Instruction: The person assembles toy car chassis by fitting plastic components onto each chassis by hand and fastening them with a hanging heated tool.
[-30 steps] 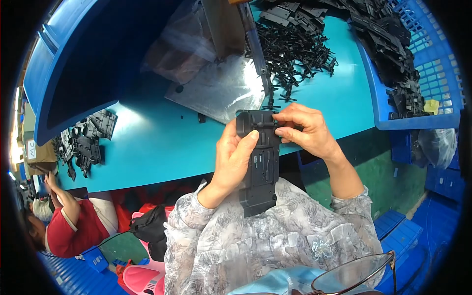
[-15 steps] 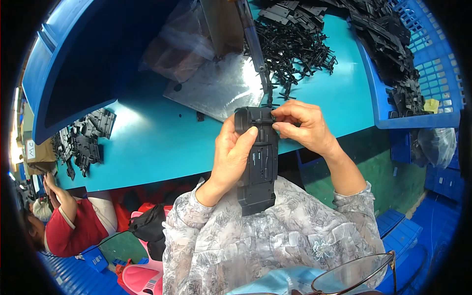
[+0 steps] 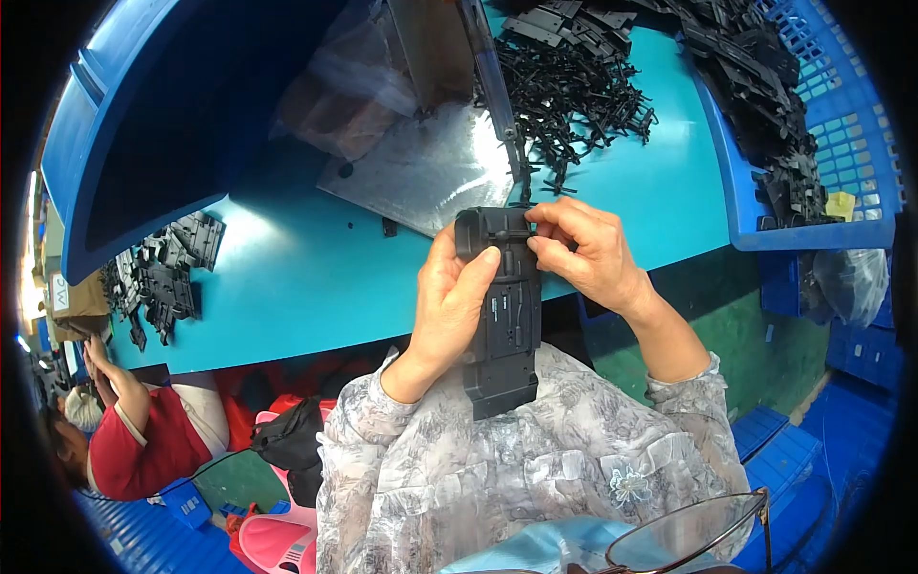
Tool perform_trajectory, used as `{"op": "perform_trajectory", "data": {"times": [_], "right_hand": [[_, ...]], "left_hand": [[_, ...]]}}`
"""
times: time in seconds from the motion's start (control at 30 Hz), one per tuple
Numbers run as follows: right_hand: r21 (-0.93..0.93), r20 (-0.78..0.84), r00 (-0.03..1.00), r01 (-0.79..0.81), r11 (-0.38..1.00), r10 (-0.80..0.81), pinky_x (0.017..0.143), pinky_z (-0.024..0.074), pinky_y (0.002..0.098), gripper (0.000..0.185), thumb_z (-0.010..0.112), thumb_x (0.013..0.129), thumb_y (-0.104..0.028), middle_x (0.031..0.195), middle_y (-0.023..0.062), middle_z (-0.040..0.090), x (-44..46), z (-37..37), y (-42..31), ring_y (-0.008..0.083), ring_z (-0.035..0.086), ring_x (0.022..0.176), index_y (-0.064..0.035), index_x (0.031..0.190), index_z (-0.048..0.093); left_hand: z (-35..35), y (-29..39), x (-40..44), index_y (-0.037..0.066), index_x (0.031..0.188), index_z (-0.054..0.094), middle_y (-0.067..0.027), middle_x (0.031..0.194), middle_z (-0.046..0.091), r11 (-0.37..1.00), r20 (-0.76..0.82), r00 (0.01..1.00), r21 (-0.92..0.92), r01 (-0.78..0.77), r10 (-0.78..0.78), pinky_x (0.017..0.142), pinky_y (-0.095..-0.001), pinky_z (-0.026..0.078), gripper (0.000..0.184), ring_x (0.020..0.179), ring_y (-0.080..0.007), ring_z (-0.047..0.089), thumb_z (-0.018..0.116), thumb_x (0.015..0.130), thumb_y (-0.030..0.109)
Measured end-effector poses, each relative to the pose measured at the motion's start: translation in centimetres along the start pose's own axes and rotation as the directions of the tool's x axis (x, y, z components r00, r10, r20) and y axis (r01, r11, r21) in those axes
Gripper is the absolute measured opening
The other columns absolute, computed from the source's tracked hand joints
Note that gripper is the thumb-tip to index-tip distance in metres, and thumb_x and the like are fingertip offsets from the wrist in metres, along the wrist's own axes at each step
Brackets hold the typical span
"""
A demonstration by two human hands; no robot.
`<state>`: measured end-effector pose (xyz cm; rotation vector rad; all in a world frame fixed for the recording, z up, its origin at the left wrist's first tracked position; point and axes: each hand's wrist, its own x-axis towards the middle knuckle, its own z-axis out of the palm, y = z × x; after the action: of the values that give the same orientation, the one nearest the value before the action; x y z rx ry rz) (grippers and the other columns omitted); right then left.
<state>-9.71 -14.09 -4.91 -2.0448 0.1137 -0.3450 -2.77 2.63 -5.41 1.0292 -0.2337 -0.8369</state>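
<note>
A long black plastic housing (image 3: pixel 507 325) lies lengthwise between my hands, its lower end near my patterned top. My left hand (image 3: pixel 449 304) is wrapped round its left edge, with the thumb on its upper face. At the housing's upper right edge, my right hand (image 3: pixel 588 251) has its fingers and thumb drawn together on something too small to make out. Just beyond the housing stands a dark upright tool (image 3: pixel 513 134) over a metal plate (image 3: pixel 421 182). A heap of small black parts (image 3: pixel 574 96) is spread behind my right hand on the turquoise table (image 3: pixel 316 297).
A large blue bin (image 3: pixel 105 153) fills the upper left, with black parts (image 3: pixel 167 277) below it. On the right is a blue basket (image 3: pixel 841 143) full of black pieces. A person in red (image 3: pixel 158 435) sits at the far left. A pink chair (image 3: pixel 277 543) is at lower left.
The housing and both my hands have shifted very slightly left and up. My right fingers and thumb have moved a little at the housing's upper edge.
</note>
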Motion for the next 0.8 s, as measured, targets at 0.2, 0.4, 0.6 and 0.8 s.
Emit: {"op": "perform_trajectory", "data": {"times": [0.2,0.4,0.6,0.8], "right_hand": [[0.070,0.032,0.999,-0.037,0.997,0.034,0.051,0.0444,0.0263,0.018,0.062,0.075,-0.005,0.068,0.0084,0.056,0.28,-0.20,0.24,0.0142,0.056,0.058,0.0033,0.090,0.060],[0.077,0.058,0.998,-0.044,0.996,0.040,0.051,0.0443,0.0265,0.018,0.063,0.075,-0.006,0.067,0.0084,0.056,0.31,-0.40,0.48,0.0137,0.056,0.056,0.0029,0.090,0.060],[0.150,0.073,0.992,-0.110,0.983,0.100,0.051,0.0444,0.0245,0.019,0.063,0.076,-0.006,0.068,0.0072,0.058,0.00,-0.35,0.66,0.0116,0.056,0.057,0.0033,0.092,0.060],[0.350,0.077,0.970,-0.242,0.905,0.230,0.051,0.0451,0.0203,0.019,0.063,0.077,-0.004,0.073,0.0049,0.059,-0.33,-0.18,0.63,0.0077,0.057,0.058,0.0044,0.093,0.061]], "left_hand": [[-0.13,-0.07,-0.03,-0.003,0.122,0.034,-0.0112,0.101,0.057,1.000,-0.003,1.000,0.008,0.005,-0.005,0.068,-0.0246,0.052,0.036,0.081,-0.0115,0.059,0.047,0.090,0.008],[-0.12,-0.10,-0.04,-0.003,0.122,0.033,-0.0116,0.101,0.057,1.000,0.000,1.000,0.013,0.001,-0.001,0.069,-0.0251,0.052,0.036,0.083,-0.0120,0.059,0.047,0.090,0.006],[-0.07,-0.21,-0.19,-0.003,0.122,0.033,-0.0122,0.103,0.056,1.000,0.003,1.000,-0.001,-0.011,0.011,0.071,-0.0256,0.051,0.036,0.085,-0.0125,0.059,0.046,0.090,0.005],[-0.01,-0.39,-0.35,-0.004,0.123,0.032,-0.0126,0.105,0.055,0.999,0.009,0.999,0.010,-0.033,0.033,0.073,-0.0259,0.051,0.037,0.088,-0.0131,0.058,0.046,0.090,0.005]]}}
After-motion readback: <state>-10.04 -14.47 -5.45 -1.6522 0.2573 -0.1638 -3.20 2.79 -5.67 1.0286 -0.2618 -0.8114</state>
